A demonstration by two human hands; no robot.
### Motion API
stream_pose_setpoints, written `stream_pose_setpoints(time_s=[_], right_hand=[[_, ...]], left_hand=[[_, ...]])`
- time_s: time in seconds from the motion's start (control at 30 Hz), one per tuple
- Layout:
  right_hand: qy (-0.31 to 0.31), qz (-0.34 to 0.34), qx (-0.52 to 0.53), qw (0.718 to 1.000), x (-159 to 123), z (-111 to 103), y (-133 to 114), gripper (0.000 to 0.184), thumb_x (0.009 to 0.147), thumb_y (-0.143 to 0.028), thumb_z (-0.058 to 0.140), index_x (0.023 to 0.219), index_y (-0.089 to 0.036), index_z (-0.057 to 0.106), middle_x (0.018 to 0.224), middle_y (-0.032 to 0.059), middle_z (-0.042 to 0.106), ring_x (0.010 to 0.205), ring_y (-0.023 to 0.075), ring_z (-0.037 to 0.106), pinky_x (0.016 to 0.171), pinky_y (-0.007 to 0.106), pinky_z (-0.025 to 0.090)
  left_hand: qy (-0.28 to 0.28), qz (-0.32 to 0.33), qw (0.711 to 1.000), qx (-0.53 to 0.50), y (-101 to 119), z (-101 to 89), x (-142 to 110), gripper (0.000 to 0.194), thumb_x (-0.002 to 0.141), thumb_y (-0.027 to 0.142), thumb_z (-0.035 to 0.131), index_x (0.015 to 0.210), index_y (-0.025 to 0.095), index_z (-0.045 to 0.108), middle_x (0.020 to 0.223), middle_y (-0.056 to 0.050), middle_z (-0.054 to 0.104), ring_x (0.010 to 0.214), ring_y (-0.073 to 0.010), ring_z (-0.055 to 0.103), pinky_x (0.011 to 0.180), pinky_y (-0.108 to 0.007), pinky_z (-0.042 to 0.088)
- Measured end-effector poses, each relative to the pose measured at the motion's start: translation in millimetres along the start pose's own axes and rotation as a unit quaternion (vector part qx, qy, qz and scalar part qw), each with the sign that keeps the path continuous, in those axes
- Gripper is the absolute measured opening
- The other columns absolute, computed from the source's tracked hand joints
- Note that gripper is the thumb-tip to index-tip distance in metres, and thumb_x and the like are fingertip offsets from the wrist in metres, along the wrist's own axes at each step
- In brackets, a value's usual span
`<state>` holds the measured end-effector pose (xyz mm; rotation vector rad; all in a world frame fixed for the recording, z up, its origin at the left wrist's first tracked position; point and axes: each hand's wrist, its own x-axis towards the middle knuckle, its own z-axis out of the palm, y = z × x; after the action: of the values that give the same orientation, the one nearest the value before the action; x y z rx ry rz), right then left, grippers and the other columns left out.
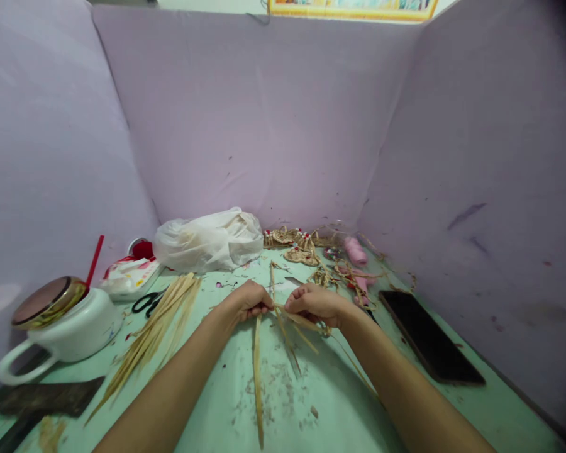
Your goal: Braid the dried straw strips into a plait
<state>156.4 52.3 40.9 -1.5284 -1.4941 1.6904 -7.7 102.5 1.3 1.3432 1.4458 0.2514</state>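
My left hand (246, 302) and my right hand (315, 303) meet above the middle of the pale green table (311, 402), both pinched on a knot of thin straw strips (283, 318). One long strip (257, 377) hangs from my left hand toward me. Shorter strips fan out under my right hand, and one stands up between the hands. A loose bundle of straw strips (153, 333) lies on the table to the left of my left arm.
A white mug with a gold lid and red straw (61, 321) stands at left, beside black scissors (146, 302) and a red-white packet (129, 274). A white plastic bag (210, 239), small woven straw pieces (297, 242), a pink spool (355, 250) and a black phone (429, 336) lie beyond. Lilac partition walls (264, 126) enclose the table.
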Motion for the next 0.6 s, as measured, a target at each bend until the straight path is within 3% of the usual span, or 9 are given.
stream_pose_setpoints(time_s=[0.13,0.3,0.4,0.5,0.6], right_hand=[[0.003,0.031,0.058,0.998,3.2,0.8,1.4,0.007,0.055,-0.008,0.046,0.051,-0.014,0.047,0.05,0.0024,0.06,0.041,0.0104,0.052,0.041,0.02,0.043],[-0.03,0.038,0.084,0.995,4.0,3.9,2.2,0.005,0.058,-0.01,0.045,0.056,-0.014,0.048,0.054,0.0038,0.06,0.046,0.0124,0.056,0.044,0.023,0.046],[-0.015,-0.01,0.047,0.999,4.1,11.3,1.8,0.003,0.057,-0.012,0.048,0.056,-0.014,0.049,0.049,-0.0004,0.055,0.039,0.0093,0.049,0.04,0.02,0.042],[0.049,-0.047,-0.067,0.995,6.1,22.6,3.4,0.006,0.055,-0.012,0.05,0.05,-0.015,0.048,0.036,-0.0054,0.04,0.03,0.0051,0.035,0.032,0.017,0.029],[0.078,-0.055,-0.163,0.982,10.5,35.6,8.8,0.008,0.056,-0.013,0.049,0.048,-0.015,0.048,0.034,-0.0045,0.038,0.03,0.0068,0.036,0.033,0.018,0.026]], left_hand=[[0.001,-0.005,1.0,-0.005,3.9,1.2,-4.5,0.015,0.049,0.026,0.058,0.048,0.013,0.051,0.033,0.004,0.037,0.028,-0.0041,0.026,0.033,-0.019,0.014],[-0.001,-0.005,1.0,-0.013,1.9,2.3,-2.4,0.011,0.049,0.023,0.055,0.045,0.013,0.05,0.033,0.003,0.04,0.029,-0.0046,0.028,0.032,-0.019,0.014],[0.002,-0.011,1.0,-0.008,1.9,4.3,-1.8,0.01,0.049,0.021,0.053,0.043,0.013,0.049,0.032,0.002,0.04,0.029,-0.0052,0.029,0.032,-0.019,0.015],[0.024,-0.018,1.0,-0.001,6.4,7.6,-7.4,0.012,0.049,0.018,0.053,0.04,0.013,0.047,0.03,0.002,0.038,0.029,-0.0054,0.03,0.033,-0.019,0.017],[0.027,-0.028,0.999,-0.005,11.9,10.1,-15.6,0.015,0.051,0.018,0.053,0.039,0.013,0.046,0.028,0.002,0.035,0.027,-0.0046,0.027,0.033,-0.019,0.016]])
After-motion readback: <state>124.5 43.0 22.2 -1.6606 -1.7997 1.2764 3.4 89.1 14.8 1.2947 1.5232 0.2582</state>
